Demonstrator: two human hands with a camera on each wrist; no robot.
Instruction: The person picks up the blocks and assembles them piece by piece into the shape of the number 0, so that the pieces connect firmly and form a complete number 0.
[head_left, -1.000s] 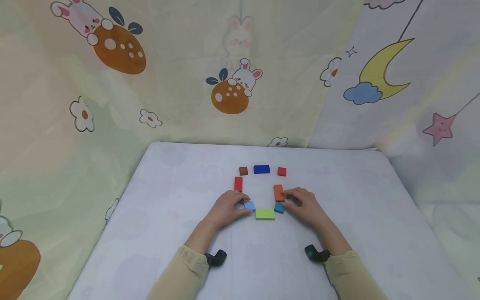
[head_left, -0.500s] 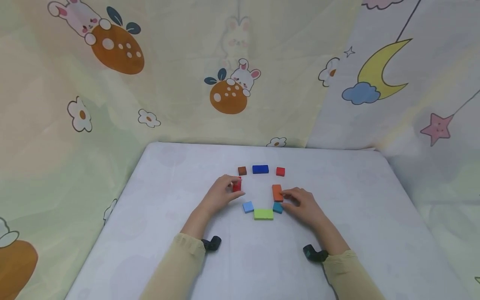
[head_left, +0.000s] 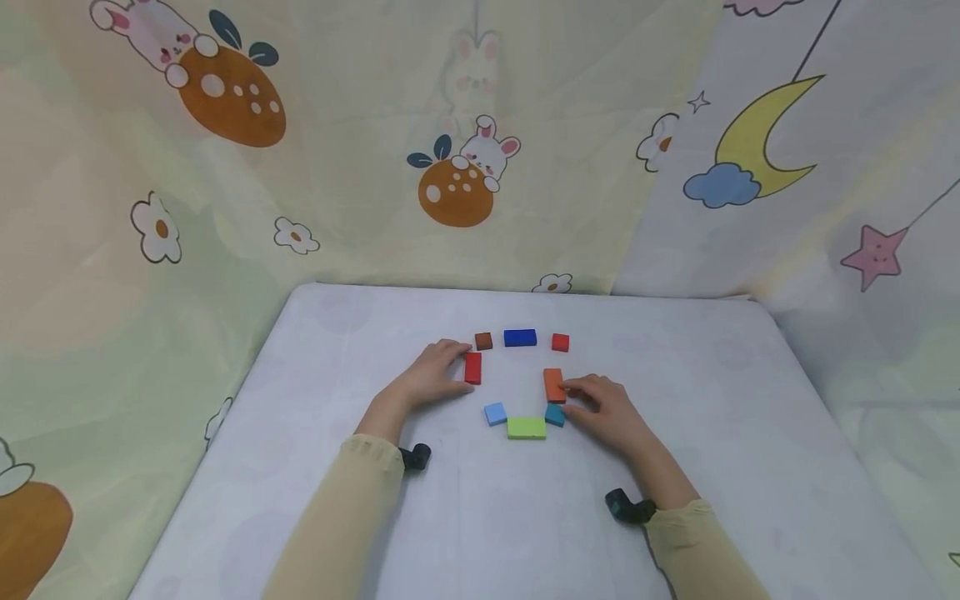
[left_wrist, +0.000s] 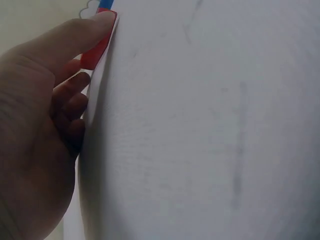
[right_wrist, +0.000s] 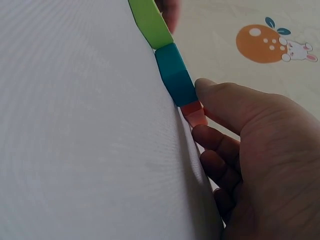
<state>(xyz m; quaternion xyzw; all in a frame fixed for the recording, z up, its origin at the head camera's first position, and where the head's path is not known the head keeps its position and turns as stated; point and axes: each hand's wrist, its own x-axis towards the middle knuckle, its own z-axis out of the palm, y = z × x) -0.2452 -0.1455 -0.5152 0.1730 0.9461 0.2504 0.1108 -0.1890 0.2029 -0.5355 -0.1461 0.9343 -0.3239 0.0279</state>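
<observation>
My left hand (head_left: 429, 377) holds a red rectangular block (head_left: 472, 368) endwise on the table, thumb at its near end and index finger at its far end. In the left wrist view the thumb lies against that red block (left_wrist: 97, 47). On the other side, my right hand (head_left: 613, 414) touches two blocks: its thumb is by the teal block (head_left: 555, 415) and its index finger by the orange block (head_left: 553, 385). The right wrist view shows the thumb tip at the teal block (right_wrist: 176, 75), with fingers loosely bent below.
A lime green block (head_left: 527, 428) lies between the teal block and a light blue block (head_left: 495, 414). Farther back sit a brown cube (head_left: 483, 341), a dark blue block (head_left: 520, 337) and a small red cube (head_left: 560, 342). The blocks form a rough ring on the white-covered table (head_left: 315, 500).
My left hand has left the light blue block and moved up and left to the red rectangular block, which has shifted only slightly, if at all. The right hand has stayed put.
</observation>
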